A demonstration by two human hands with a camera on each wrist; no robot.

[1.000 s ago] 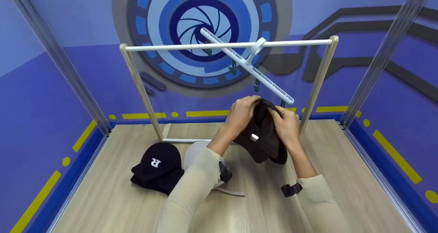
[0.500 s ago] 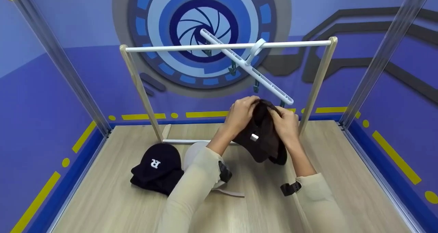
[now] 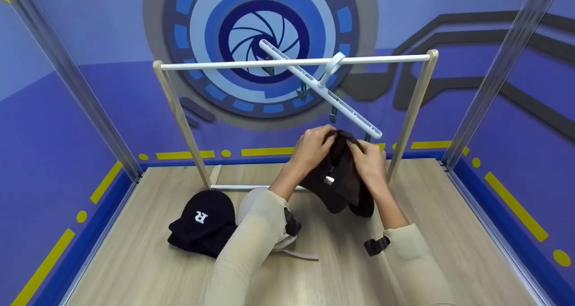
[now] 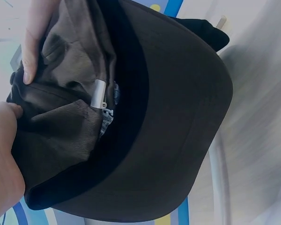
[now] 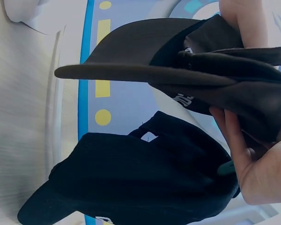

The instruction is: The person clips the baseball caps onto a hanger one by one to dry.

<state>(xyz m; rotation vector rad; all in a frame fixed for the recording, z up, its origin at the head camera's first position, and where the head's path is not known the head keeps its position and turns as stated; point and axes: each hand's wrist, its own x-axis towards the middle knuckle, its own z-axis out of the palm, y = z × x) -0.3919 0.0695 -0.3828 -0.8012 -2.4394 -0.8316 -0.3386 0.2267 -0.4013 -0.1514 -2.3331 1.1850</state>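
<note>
A dark brown baseball cap (image 3: 334, 184) hangs between both hands, its crown squeezed together at the top and its brim pointing down. My left hand (image 3: 312, 148) pinches the top edge on one side. On the other side my right hand (image 3: 370, 164) grips it, with fingers (image 5: 232, 131) pressed to the fabric in the right wrist view. Just above is the near end of a white clip hanger (image 3: 346, 108). Behind the brown cap hangs a black cap (image 5: 140, 178), held by a green clip (image 5: 226, 168). A white tag (image 4: 99, 93) shows inside the brown cap.
The hanger hooks over a white rail (image 3: 242, 64) on a wooden-legged rack, with more green clips (image 3: 333, 113) dangling from it. A black cap with a white letter R (image 3: 202, 218) and a pale cap (image 3: 251, 202), partly behind the left sleeve, lie on the table (image 3: 148, 261).
The head view has shifted slightly, moving the whole scene a little to the left. Both hands keep their hold on the brown cap in nearly the same place.
</note>
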